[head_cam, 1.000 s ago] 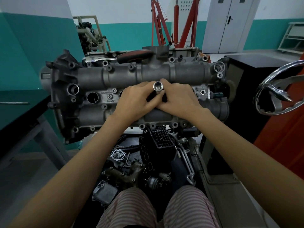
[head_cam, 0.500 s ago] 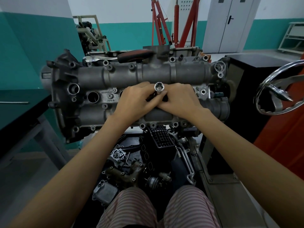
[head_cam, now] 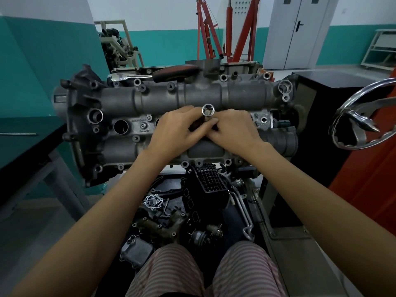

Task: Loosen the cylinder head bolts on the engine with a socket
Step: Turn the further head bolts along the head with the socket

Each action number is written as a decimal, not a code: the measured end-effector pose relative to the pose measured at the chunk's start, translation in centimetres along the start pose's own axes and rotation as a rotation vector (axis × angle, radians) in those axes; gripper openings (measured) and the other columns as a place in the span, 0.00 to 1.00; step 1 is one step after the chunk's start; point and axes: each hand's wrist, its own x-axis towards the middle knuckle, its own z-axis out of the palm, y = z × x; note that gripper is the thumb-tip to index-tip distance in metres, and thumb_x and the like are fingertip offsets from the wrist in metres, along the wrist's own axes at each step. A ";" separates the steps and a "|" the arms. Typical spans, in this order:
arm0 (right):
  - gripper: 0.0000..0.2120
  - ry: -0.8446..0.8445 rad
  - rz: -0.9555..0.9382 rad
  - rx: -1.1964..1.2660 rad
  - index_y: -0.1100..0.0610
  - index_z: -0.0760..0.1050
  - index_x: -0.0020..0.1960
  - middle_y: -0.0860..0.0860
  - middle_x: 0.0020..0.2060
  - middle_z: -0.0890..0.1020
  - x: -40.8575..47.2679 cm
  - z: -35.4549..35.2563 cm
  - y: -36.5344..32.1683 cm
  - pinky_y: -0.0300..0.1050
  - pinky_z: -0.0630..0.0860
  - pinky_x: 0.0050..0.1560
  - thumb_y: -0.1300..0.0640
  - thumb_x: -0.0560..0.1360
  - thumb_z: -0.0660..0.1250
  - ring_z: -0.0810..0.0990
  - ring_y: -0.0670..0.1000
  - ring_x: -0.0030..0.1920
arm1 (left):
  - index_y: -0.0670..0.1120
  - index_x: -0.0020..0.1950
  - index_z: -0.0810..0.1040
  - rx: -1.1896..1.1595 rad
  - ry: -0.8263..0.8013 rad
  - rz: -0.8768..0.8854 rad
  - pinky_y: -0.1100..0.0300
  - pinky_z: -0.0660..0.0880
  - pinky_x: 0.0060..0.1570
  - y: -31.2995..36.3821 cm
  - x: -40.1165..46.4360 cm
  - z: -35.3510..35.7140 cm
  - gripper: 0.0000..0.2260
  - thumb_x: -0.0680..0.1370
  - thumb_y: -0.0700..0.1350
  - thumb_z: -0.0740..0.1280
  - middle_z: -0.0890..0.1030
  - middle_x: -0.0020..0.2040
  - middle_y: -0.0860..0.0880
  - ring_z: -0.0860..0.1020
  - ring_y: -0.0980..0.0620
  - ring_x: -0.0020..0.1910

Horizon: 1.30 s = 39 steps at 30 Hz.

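Chrome socket (head_cam: 208,111) stands upright at the middle of the grey engine (head_cam: 192,101), pinched between the fingertips of the left hand (head_cam: 175,129) and right hand (head_cam: 232,130). A dark surface (head_cam: 25,144) sits left; teal-and-white walls (head_cam: 49,54) and a red hoist (head_cam: 227,31) stand behind.

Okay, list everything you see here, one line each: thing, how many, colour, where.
Engine: one, grey, centre.
Socket: one, chrome, upright between both hands.
Ratchet: one, chrome with red-black handle, on the engine's far edge.
Engine hoist: one, red, behind.
Handwheel: one, chrome, right.
Double door: one, grey, back right.
Loose engine parts: several, dark, below the engine.
Left hand: on the socket.
Right hand: on the socket.
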 end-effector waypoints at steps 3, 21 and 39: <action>0.15 -0.004 -0.036 -0.041 0.60 0.75 0.48 0.57 0.39 0.82 0.0 0.0 -0.1 0.46 0.62 0.35 0.49 0.75 0.58 0.79 0.61 0.41 | 0.41 0.41 0.74 0.005 0.007 -0.010 0.57 0.69 0.31 0.2 0.0 0.0 0.14 0.75 0.52 0.62 0.74 0.36 0.52 0.74 0.48 0.34; 0.18 0.021 -0.013 -0.035 0.60 0.72 0.51 0.54 0.37 0.81 -0.3 -0.1 -0.3 0.44 0.62 0.32 0.46 0.74 0.58 0.79 0.57 0.37 | 0.42 0.42 0.75 0.028 0.000 -0.021 0.61 0.64 0.33 0.5 -0.1 0.0 0.11 0.76 0.49 0.62 0.71 0.36 0.54 0.74 0.48 0.33; 0.20 0.003 -0.032 -0.091 0.58 0.78 0.42 0.55 0.37 0.82 -0.3 0.1 -0.2 0.45 0.63 0.36 0.44 0.75 0.55 0.79 0.57 0.40 | 0.41 0.35 0.74 -0.004 0.009 -0.017 0.58 0.66 0.29 0.0 0.1 0.1 0.16 0.76 0.52 0.65 0.74 0.30 0.49 0.72 0.50 0.30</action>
